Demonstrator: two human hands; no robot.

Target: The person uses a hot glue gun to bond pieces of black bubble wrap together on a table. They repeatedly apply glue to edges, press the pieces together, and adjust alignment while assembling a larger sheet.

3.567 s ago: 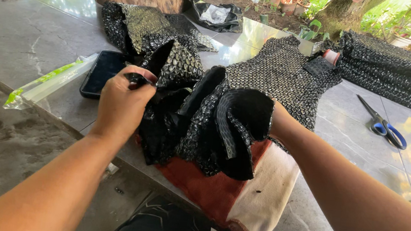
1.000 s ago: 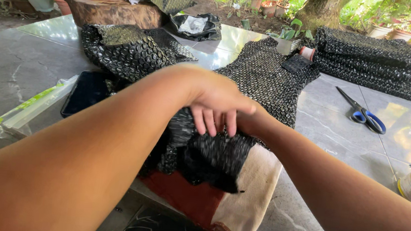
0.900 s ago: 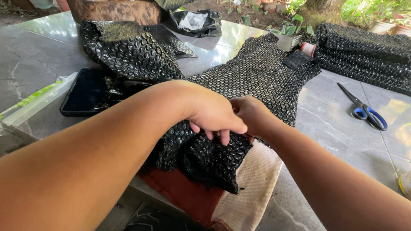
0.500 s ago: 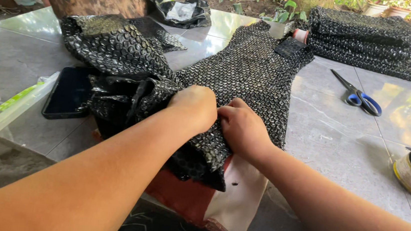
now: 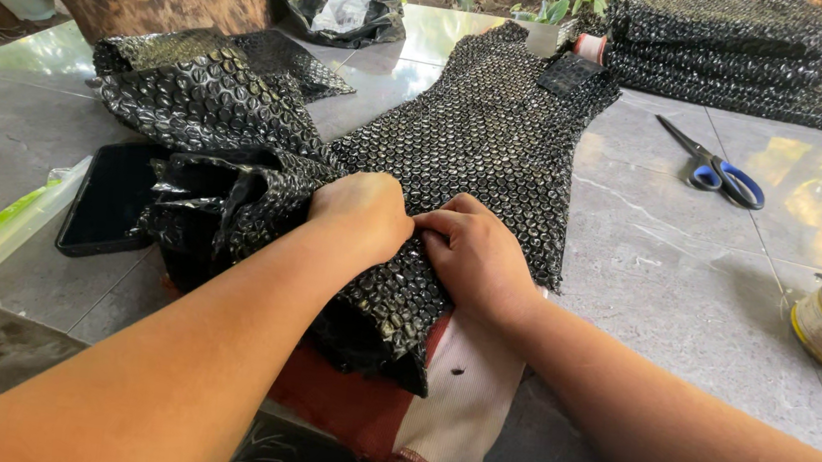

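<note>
1. I am looking down at a long strip of black bubble wrap (image 5: 478, 157) that is lying on the grey counter (image 5: 667, 286). Its long axis is running away from me, from the near edge of the counter toward the far side.

2. The near end of the strip is lying directly under both hands, so neither hand is needing to reach. The left hand (image 5: 362, 214) and the right hand (image 5: 474, 257) are sitting side by side, touching at the fingers, near the middle line of the strip.

3. The left hand is curled almost into a fist and is pinching a crumpled fold of the wrap. The bunched part is lying to its left, partly over a dark flat tablet (image 5: 108, 197).

4. The right hand is half closed, fingers bent down and pressing the wrap flat; I cannot tell if it is really gripping.

5. Both forearms are coming in from the near edge and converging. A red and white cloth (image 5: 434, 404) is showing under the wrap.

6. Blue-handled scissors (image 5: 713, 170) are lying well apart on the right, nearer to the right hand.
</note>
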